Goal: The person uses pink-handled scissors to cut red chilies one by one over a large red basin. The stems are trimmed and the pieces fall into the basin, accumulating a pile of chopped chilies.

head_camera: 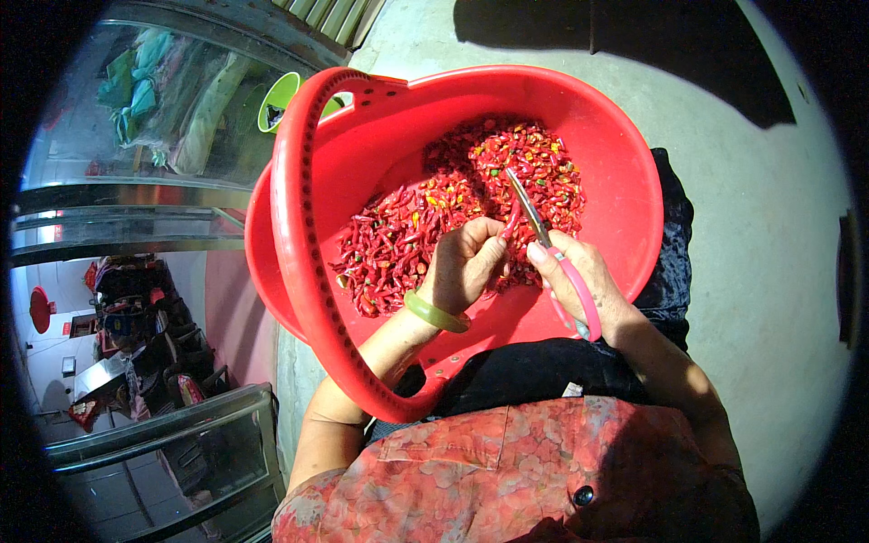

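Observation:
My left hand (465, 265), with a green bangle (436, 313) at the wrist, pinches a red chili pepper (512, 218) between thumb and fingers. In my right hand (584, 278) is a pair of scissors (574, 282) with pink handles; its metal blades point up and left, right beside the chili. Both hands are over a large red plastic basket (624, 183) with a tall arched handle (292, 224). Inside it, whole red chilies (387, 244) lie at the left. Cut chili pieces (533, 159), some showing yellow or green, are heaped toward the upper right.
The basket rests against my dark trousers (543, 377). Behind its handle stands a light-green container (282, 98). Glass panels in metal frames (136, 197) line the left side, with a cluttered room beyond. Concrete floor (753, 271) extends to the right, a dark shadow across its top.

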Action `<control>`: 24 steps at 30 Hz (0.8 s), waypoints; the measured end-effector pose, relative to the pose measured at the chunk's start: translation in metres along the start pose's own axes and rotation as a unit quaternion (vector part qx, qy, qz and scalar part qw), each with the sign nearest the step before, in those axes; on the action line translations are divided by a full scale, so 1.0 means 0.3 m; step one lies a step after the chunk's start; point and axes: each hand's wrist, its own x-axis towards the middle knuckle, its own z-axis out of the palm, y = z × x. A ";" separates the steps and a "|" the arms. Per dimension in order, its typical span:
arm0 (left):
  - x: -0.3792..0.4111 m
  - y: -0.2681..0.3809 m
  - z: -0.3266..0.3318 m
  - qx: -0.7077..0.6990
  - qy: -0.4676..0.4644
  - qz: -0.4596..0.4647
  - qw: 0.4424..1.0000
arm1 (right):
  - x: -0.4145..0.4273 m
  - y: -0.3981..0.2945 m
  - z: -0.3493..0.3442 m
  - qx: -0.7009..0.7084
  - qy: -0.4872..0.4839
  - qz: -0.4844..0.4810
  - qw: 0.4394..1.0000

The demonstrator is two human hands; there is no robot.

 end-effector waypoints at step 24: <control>0.026 -0.011 -0.002 -0.033 -0.024 0.028 0.999 | 0.007 0.020 0.017 -0.049 0.007 -0.037 0.998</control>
